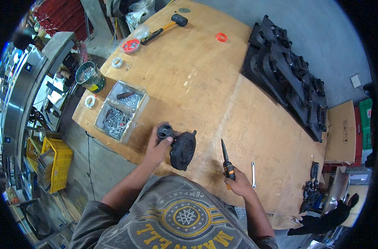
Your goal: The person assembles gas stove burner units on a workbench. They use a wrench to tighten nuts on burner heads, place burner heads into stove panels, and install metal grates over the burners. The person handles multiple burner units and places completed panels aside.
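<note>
My left hand (157, 150) grips a black cast part (181, 148), a round finned body with a short tube end, resting at the near edge of the wooden table (205, 79). My right hand (237, 184) is closed around the orange-and-black handle of a screwdriver (226, 160), its dark shaft pointing away from me, a hand's width right of the part. A small silver wrench (253, 174) lies on the table just right of that hand.
A tray of screws and bolts (122, 110) sits at the left edge, with a green can (90, 76) and white tape rolls beyond. A hammer (164, 28), a red-lidded dish (131, 45) and an orange ring (221, 37) lie far off. Black cast parts (290, 74) are stacked right.
</note>
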`<move>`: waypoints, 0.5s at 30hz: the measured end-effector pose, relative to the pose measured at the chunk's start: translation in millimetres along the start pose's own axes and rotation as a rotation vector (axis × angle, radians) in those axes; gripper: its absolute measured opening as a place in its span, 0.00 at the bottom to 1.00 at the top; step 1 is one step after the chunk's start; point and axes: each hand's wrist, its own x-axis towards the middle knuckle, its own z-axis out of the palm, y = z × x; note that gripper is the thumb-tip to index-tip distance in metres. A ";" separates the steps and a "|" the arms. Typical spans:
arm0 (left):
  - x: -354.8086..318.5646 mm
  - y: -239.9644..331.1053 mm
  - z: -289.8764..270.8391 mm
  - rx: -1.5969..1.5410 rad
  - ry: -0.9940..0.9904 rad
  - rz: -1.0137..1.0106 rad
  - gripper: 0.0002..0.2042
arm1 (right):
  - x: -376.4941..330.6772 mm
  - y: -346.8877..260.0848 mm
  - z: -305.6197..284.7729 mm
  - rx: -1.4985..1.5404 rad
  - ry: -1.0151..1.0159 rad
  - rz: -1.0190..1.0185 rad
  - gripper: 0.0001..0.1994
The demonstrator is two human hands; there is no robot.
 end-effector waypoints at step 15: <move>6.4 -7.0 -36.7 0.365 0.218 -0.128 0.53 | 51.5 8.2 12.6 -0.252 0.402 -0.110 0.26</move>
